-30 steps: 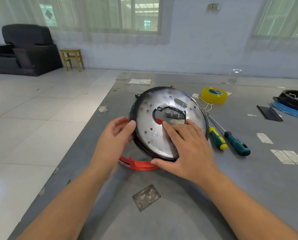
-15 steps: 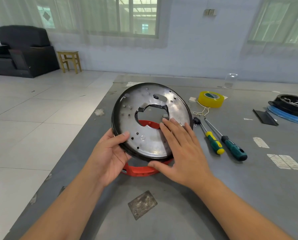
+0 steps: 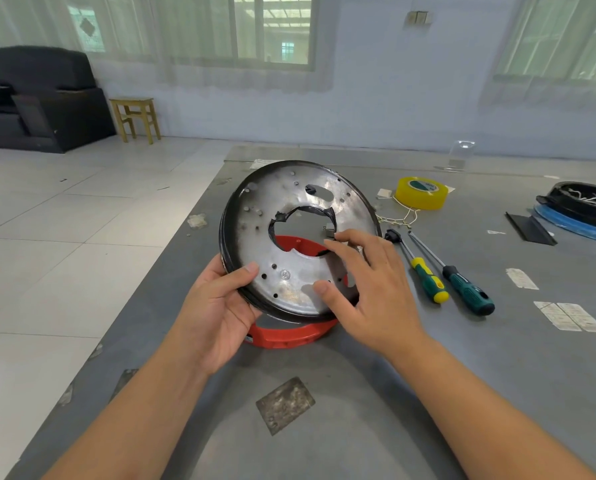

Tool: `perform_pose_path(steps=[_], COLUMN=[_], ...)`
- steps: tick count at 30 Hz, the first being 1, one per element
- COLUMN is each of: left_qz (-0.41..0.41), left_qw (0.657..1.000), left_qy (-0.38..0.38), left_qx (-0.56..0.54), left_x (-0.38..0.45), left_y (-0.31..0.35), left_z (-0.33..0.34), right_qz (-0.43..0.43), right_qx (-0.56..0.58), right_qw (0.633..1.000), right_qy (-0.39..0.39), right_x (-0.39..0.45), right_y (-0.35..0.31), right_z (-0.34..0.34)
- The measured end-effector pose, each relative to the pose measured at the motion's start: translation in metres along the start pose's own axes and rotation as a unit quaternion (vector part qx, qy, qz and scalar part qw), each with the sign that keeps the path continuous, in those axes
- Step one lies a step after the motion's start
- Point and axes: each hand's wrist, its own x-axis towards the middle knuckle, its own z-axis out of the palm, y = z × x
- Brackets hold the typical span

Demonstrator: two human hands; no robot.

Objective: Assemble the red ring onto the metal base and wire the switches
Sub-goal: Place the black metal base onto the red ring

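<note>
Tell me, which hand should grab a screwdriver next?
The right hand, probably. It only hovers open at the metal base, and both screwdrivers lie on its side. The left hand grips the base's rim.

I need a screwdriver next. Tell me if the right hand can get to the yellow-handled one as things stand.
Probably yes. The right hand lies loosely against the metal base and grips nothing, and the yellow-handled screwdriver lies just to its right on the table, with nothing between them. The left hand already holds the base.
</note>
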Motion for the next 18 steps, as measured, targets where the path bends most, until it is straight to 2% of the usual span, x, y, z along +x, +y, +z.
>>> perform_pose_path(steps=[4, 10, 18], left_qz=[-0.001, 0.008, 0.027], left_qw=[1.0, 1.0, 0.999], left_qy=[0.004, 0.019, 0.027], left_qx=[-0.004, -0.003, -0.002], left_x=[-0.001, -0.0025, -0.0018], left_y=[0.0014, 0.0016, 0.002], left_z=[0.0015, 0.0046, 0.0061], right_qz=[-0.011, -0.071, -0.062], right_qx=[-0.005, -0.048, -0.033], right_qw=[1.0, 0.996, 0.997], right_qy=[0.012, 0.034, 0.009], right_x=[0.0036, 0.0043, 0.0016], right_y=[-0.0007, 0.005, 0.0058], right_z=[0.001, 0.0015, 0.0027])
